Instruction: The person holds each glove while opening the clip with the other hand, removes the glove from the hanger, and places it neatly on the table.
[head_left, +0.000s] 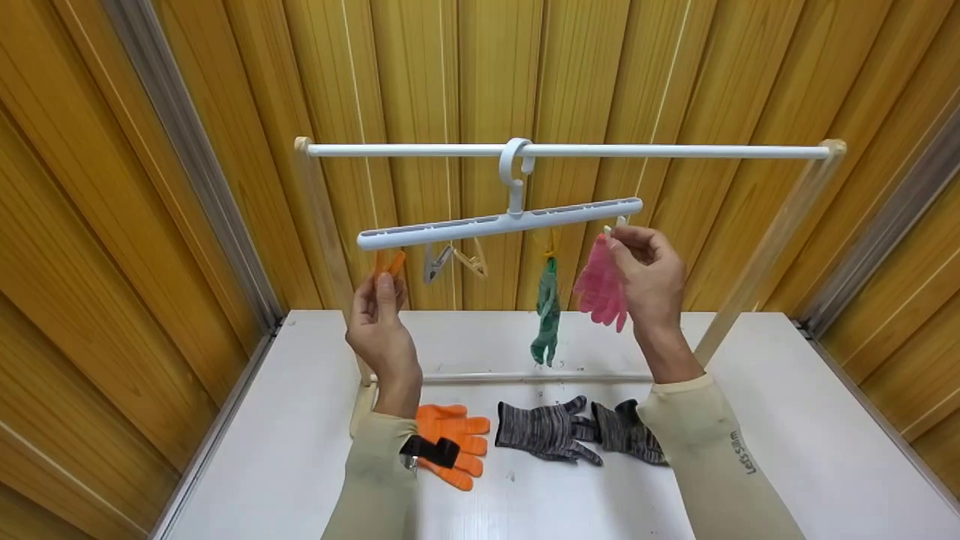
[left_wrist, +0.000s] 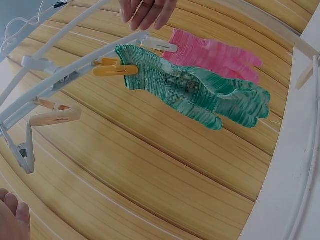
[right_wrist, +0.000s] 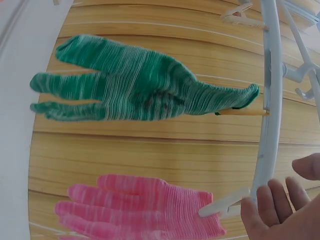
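Note:
A light grey bar hanger (head_left: 501, 223) hangs tilted from a white rail, its left end lower. At that end my left hand (head_left: 384, 341) pinches an orange clothespin (head_left: 394, 262). My right hand (head_left: 651, 279) is at the other end, fingertips right by a white clothespin (right_wrist: 222, 202) that grips the cuff of a pink glove (right_wrist: 135, 207). In the right wrist view, its thumb stands apart from the fingers. A green glove (left_wrist: 185, 85) hangs from a yellow clothespin (left_wrist: 115, 69) further in. Grey (head_left: 436, 264) and beige (head_left: 471, 262) clothespins hang unloaded near the middle.
The white rail (head_left: 420, 151) spans a wooden-ended stand over a white table (head_left: 247, 420). On the table lie an orange glove (head_left: 454, 427) and two grey striped gloves, one (head_left: 544, 430) beside the other (head_left: 626, 435). Wood-look panels (head_left: 495, 75) enclose the back and sides.

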